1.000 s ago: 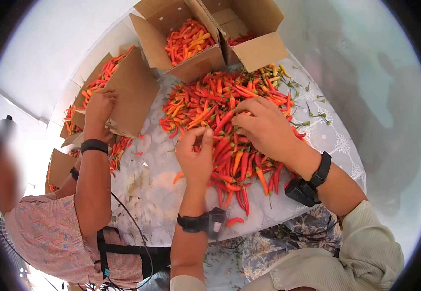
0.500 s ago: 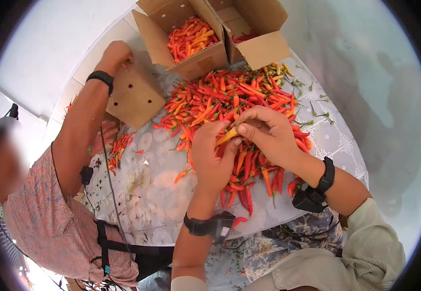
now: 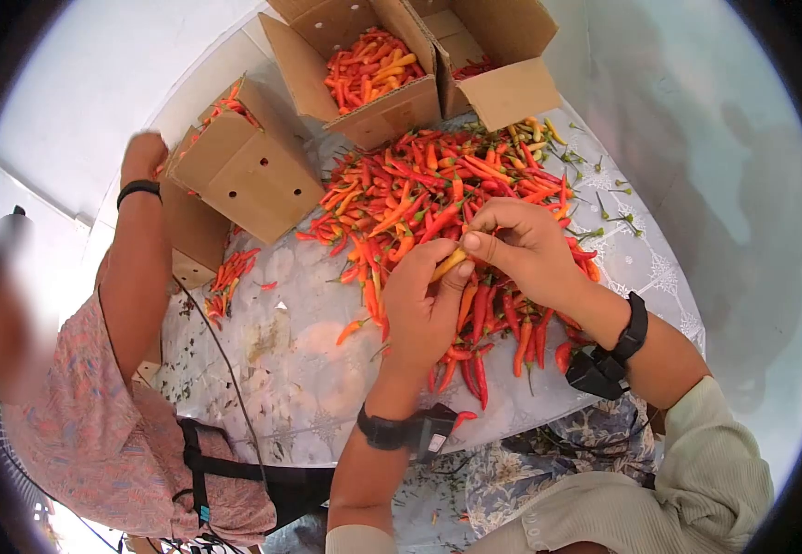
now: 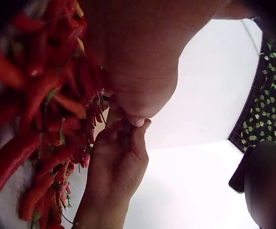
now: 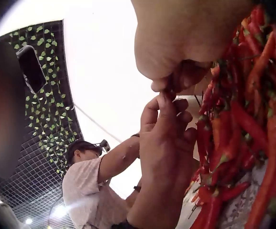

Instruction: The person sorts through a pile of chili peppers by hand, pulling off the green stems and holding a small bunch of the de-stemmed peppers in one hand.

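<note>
The left hand point(image 3: 422, 314) and the right hand point(image 3: 523, 247) meet above the table point(image 3: 299, 379), both pinching one yellow-orange chili point(image 3: 450, 264) between thumb and fingertips, just over the pile of chilies point(image 3: 428, 189). The grip is small and the skin looks slick, so the chili could slip and vanish among the rest. A hard pull might also snap the pod and leave hot juice on the fingers.

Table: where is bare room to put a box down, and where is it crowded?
The widest bare cloth lies near the front edge, between the left hand, the small chilli heap and the tilted box. A narrower strip right of the chilli pile bears loose stems. The middle and the far edge, with open boxes, are crowded.
</note>
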### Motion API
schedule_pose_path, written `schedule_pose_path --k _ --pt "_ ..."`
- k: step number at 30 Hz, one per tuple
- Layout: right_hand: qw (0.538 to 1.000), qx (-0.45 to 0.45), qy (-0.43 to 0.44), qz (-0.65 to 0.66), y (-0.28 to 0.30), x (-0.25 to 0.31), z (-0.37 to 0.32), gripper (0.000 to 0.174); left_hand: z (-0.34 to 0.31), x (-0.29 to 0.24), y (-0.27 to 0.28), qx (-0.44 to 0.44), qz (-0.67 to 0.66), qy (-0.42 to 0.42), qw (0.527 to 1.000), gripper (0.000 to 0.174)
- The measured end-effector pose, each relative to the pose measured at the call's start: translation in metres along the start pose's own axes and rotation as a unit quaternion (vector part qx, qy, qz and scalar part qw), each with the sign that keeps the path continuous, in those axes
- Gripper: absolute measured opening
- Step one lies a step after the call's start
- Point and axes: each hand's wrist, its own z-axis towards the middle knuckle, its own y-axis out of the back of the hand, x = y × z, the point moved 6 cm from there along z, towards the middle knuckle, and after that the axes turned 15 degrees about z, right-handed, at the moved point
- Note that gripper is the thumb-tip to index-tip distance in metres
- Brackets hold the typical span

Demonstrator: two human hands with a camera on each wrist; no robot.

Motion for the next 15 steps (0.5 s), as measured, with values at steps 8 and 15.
schedule_pose_path --k 8,15 --pt "0.998 0.030 -0.034 0.041 0.0013 -0.0005 0.0018 0.014 -0.0031 0.0018 -0.0016 0.029 -0.034 0.024 0.999 0.022" --pt "0.989 0.054 -0.088 0.107 0.0020 -0.0073 0.0037 0.020 -0.0036 0.0047 -0.0049 0.053 -0.063 0.024 0.996 0.024"
